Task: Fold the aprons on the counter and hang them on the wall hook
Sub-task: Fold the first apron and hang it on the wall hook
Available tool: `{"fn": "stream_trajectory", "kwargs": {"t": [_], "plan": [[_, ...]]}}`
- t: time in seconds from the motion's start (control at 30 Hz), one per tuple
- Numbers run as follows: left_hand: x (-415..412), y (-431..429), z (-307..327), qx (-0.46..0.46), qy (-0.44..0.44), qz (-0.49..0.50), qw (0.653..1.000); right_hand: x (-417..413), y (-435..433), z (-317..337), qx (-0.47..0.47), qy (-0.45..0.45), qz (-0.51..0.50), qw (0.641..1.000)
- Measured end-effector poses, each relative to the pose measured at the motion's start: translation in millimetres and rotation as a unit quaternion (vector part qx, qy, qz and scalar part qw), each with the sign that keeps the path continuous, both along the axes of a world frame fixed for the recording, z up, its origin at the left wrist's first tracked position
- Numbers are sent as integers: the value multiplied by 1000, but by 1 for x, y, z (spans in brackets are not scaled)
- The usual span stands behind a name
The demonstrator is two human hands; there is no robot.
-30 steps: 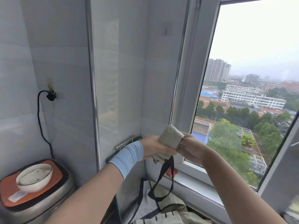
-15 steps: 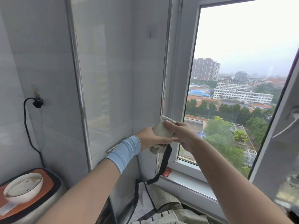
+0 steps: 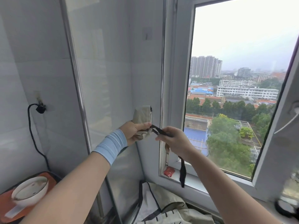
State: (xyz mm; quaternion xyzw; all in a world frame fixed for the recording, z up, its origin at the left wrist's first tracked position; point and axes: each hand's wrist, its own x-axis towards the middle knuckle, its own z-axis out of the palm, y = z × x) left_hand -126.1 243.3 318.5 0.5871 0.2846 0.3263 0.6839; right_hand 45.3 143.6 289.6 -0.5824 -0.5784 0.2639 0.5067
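Observation:
My left hand (image 3: 135,130), with a light-blue band on the wrist, grips a small folded beige apron (image 3: 143,115) held up in front of the wall corner. My right hand (image 3: 174,140) pinches the apron's black strap (image 3: 182,171), pulled taut to the right of the bundle, its loose end hanging below my wrist. A small wall hook (image 3: 146,35) sits high on the tile, well above both hands. Another beige apron (image 3: 169,210) with black trim lies crumpled on the counter below.
A window (image 3: 234,97) with a white sill (image 3: 202,183) fills the right; a red packet (image 3: 169,172) lies on the sill. At lower left a white bowl (image 3: 30,192) rests on an orange-topped appliance (image 3: 8,206), its black cord (image 3: 32,135) plugged into the wall. A metal pole (image 3: 76,78) runs vertically.
My right hand left the folded bundle, took the black strap and drew it out to the right. The view rose slightly toward the wall hook.

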Motion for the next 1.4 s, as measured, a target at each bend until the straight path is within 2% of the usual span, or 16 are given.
{"fn": "stream_trajectory", "kwargs": {"t": [0.1, 0.2, 0.3, 0.4, 0.47, 0.53, 0.6, 0.67, 0.7, 0.83, 0.9, 0.97, 1.07, 1.2, 1.3, 1.4], "plan": [[-12, 7, 2, 77, 106, 1, 991, 10, -8, 17, -68, -130, 9, 989], [-16, 11, 2, 188, 258, 67, 945, 13, -19, 37, -161, -236, 59, 956], [-12, 5, 4, 300, 435, 61, 847, 9, -23, 60, -189, -338, 92, 917], [-6, -4, 0, 418, 595, -12, 686, 5, -11, 82, -136, -407, 64, 901], [-2, -11, -11, 477, 644, -79, 593, 2, -2, 93, -85, -351, 58, 931], [2, -17, -26, 510, 642, -133, 557, 2, 6, 99, -53, -217, 65, 973], [3, -21, -39, 544, 599, -146, 569, 3, 13, 98, -61, -66, 75, 993], [0, -28, -46, 586, 541, -145, 586, 9, 23, 87, -96, 97, 78, 988], [-3, -32, -48, 578, 505, -139, 626, 13, 27, 80, -111, 166, 78, 977], [-20, -51, -40, 388, 267, -100, 876, 25, 31, 52, -99, 338, 64, 934], [-24, -50, -35, 291, 177, -70, 938, 23, 29, 36, -79, 379, 45, 921], [-24, -43, -33, 235, 126, -40, 963, 19, 28, 20, -43, 402, 42, 914], [-27, -28, -37, 149, 57, -18, 987, 16, 21, -5, 17, 331, 63, 941], [-24, -12, -51, 64, 1, 64, 996, -2, 3, -20, 47, 79, 77, 993], [-13, -6, -54, 39, 12, 149, 988, -22, -2, -19, 100, -43, 53, 993], [-8, -5, -50, 65, 78, 146, 984, -32, 2, -16, 120, -57, 4, 991]]}}
